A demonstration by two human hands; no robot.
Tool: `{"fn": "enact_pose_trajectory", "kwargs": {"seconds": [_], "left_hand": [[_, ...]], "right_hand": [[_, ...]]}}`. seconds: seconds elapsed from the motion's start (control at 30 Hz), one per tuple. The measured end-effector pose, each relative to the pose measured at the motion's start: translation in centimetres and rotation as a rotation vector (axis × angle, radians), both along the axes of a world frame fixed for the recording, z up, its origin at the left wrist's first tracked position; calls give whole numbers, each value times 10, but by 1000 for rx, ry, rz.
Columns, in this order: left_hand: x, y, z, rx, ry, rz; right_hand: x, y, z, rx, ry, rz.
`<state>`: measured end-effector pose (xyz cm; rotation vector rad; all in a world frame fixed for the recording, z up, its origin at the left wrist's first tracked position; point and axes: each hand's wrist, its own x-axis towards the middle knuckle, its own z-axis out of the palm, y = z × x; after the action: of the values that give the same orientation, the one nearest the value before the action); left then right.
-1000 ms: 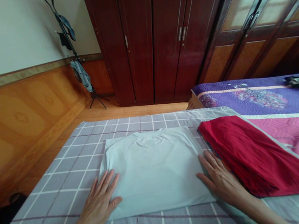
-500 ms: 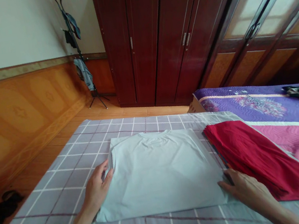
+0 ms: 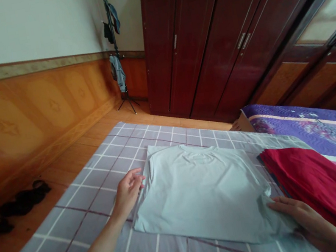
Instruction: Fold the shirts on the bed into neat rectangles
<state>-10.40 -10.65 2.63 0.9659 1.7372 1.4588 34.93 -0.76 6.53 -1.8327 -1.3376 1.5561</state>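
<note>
A pale grey-white T-shirt (image 3: 198, 189), folded into a wide block, lies on the checked bed cover (image 3: 79, 196) with its neckline away from me. At the shirt's left edge is my left hand (image 3: 129, 191), its fingers loosely bent and apart, holding nothing. My right hand (image 3: 293, 210) pinches the shirt's near right side, where the cloth is drawn up in a fold. The thumb of that hand is partly hidden. Just beyond it, on the right, a stack of folded red cloth (image 3: 323, 186) rests on the cover.
Behind the bed stands a dark red wardrobe (image 3: 198, 39), with a coat rack (image 3: 115, 44) left of it. A purple and pink quilted bed (image 3: 311, 119) adjoins on the right. Black shoes (image 3: 22, 202) lie on the wooden floor at left.
The view has swung left, so everything sits further right. My right hand has taken hold of the T-shirt's right side and raised a fold there. The left hand stays by the left edge.
</note>
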Motion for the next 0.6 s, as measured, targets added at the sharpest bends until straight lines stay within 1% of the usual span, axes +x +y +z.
{"fn": "enact_pose_trajectory", "kwargs": {"seconds": [0.07, 0.13, 0.17, 0.23, 0.3, 0.37, 0.4, 0.43, 0.47, 0.5, 0.53, 0.6], "left_hand": [[2, -2, 5, -14, -89, -35], [3, -4, 10, -21, -164, -67], [3, -5, 12, -31, -198, -84], [3, -6, 14, -73, -260, -119], [3, -7, 15, -124, -309, -154], [3, -8, 13, -157, -318, -197], [3, -8, 12, -162, -305, -216], [3, -8, 10, -158, -283, -230], [2, -8, 8, -148, -258, -235], [2, -8, 5, -132, -236, -234], [2, -8, 3, -115, -214, -230], [3, -8, -1, -101, -164, -246]], "right_hand": [[-20, 10, 13, 67, -16, 36], [-54, 21, 31, 207, -86, 147], [-77, 25, 41, 293, -143, 233], [-133, 23, 56, 488, -395, 395], [-195, 5, 63, 721, -598, 545], [-251, -25, 58, 878, -698, 722], [-274, -42, 52, 922, -689, 841], [-291, -58, 45, 948, -658, 954], [-302, -73, 38, 962, -623, 1023], [-308, -85, 31, 972, -588, 1079], [-307, -94, 24, 983, -550, 1112], [-291, -103, 13, 1028, -484, 1122]]}}
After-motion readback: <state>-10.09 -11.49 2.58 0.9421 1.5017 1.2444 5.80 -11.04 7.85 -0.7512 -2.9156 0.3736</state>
